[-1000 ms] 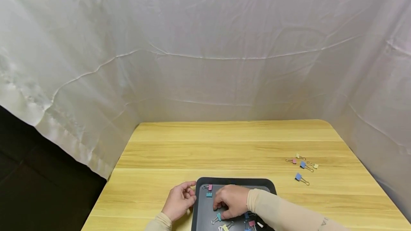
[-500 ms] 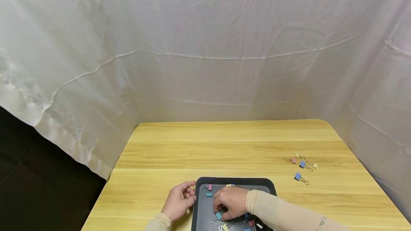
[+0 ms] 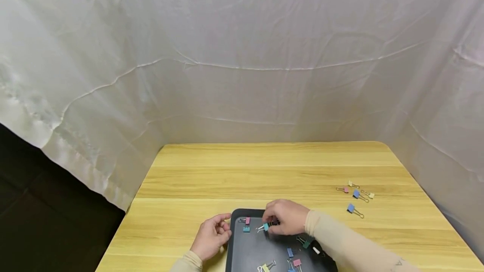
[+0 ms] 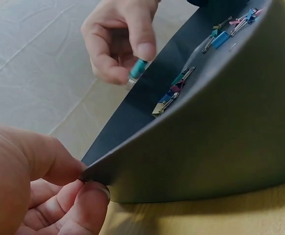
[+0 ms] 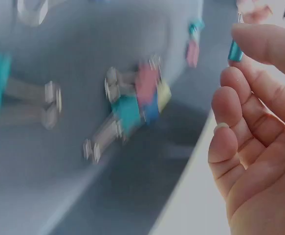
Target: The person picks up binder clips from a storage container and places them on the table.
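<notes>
My right hand (image 3: 286, 217) pinches a teal binder clip (image 3: 266, 226) between thumb and finger, over the far part of the dark grey tray (image 3: 231, 244). In the right wrist view the clip's teal body (image 5: 235, 52) shows at the fingertips, while the other fingers are curled below. My left hand (image 3: 210, 237) is at the tray's left side. The left wrist view shows its thumb and finger pinching the tray rim (image 4: 96, 166). Inside the tray, a pink binder clip (image 3: 247, 220) and another teal clip (image 3: 246, 230) lie near the far left corner.
More binder clips lie in the tray: a yellow one (image 3: 266, 268), a blue one (image 3: 290, 252), a pink one (image 3: 297, 262) and a dark green one (image 3: 304, 240). Several others, including a blue clip (image 3: 351, 208), lie on the wooden table (image 3: 264, 175) to the right. Pale curtains (image 3: 264, 95) surround it.
My right hand has moved from the tray's middle toward its far edge, carrying the teal binder clip from where it lay. Clips under my forearm now show. My left hand has stayed put.
</notes>
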Demonstrator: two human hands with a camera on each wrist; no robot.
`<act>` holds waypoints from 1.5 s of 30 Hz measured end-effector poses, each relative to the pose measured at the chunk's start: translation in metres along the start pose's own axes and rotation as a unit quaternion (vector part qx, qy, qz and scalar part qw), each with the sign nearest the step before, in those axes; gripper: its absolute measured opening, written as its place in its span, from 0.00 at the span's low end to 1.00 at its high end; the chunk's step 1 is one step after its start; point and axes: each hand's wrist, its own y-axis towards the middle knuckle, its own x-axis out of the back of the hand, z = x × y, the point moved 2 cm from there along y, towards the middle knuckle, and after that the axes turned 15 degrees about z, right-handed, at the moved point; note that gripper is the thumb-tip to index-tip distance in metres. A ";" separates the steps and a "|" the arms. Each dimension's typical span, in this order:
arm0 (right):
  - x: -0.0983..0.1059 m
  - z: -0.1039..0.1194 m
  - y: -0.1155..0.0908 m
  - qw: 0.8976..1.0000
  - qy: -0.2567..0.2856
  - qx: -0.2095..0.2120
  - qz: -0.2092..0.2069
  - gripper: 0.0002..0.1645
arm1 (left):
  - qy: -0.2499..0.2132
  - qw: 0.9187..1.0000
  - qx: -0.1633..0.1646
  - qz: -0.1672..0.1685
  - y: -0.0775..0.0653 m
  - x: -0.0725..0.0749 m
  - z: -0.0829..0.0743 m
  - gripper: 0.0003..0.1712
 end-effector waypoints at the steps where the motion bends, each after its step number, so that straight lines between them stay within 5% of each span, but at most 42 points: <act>1: 0.004 -0.004 -0.005 1.000 0.005 -0.012 -0.006 0.07 | 0.001 1.000 0.000 0.000 0.001 0.000 0.004 0.25; 9: 0.026 -0.058 -0.057 0.990 0.021 -0.119 -0.066 0.08 | 0.003 1.000 -0.003 0.000 0.003 -0.002 0.009 0.24; 19: 0.018 -0.131 -0.144 0.956 0.065 -0.264 -0.108 0.10 | -0.002 1.000 0.000 0.001 0.004 -0.002 0.011 0.25; 33: 0.007 -0.154 -0.207 0.944 0.063 -0.310 -0.090 0.07 | 0.011 1.000 -0.006 -0.004 0.001 0.000 0.010 0.24; 45: -0.004 -0.158 -0.220 0.944 0.044 -0.311 -0.105 0.08 | 0.010 1.000 0.001 -0.008 0.001 0.004 0.013 0.24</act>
